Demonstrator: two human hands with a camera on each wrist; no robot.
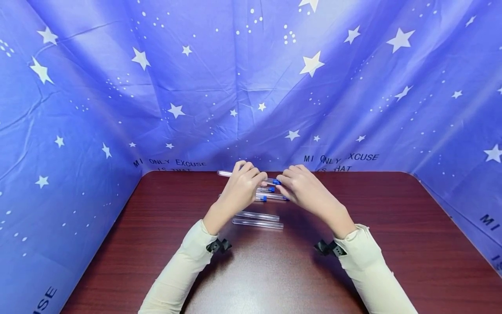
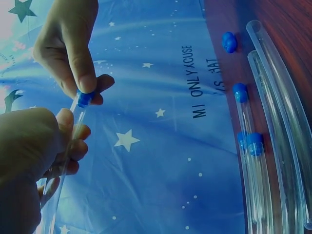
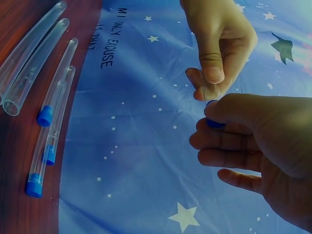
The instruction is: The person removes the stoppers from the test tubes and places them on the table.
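My left hand (image 1: 244,185) grips a clear test tube (image 2: 62,158) around its body, raised above the table and slightly tilted. At the tube's end, my right hand (image 1: 303,185) pinches a blue cap (image 2: 84,99) between thumb and fingers. In the right wrist view that cap (image 3: 214,121) is partly covered by the thumb. Whether it is fully seated cannot be told. Below the hands lie three capped test tubes (image 3: 57,90), close together. Nearer the body, two uncapped test tubes (image 1: 257,224) lie side by side.
Blue cap-like pieces (image 2: 229,42) lie on the table beyond the capped tubes' ends in the left wrist view. The dark red wooden table (image 1: 251,270) meets a blue star-print cloth (image 1: 219,87) at its back and sides.
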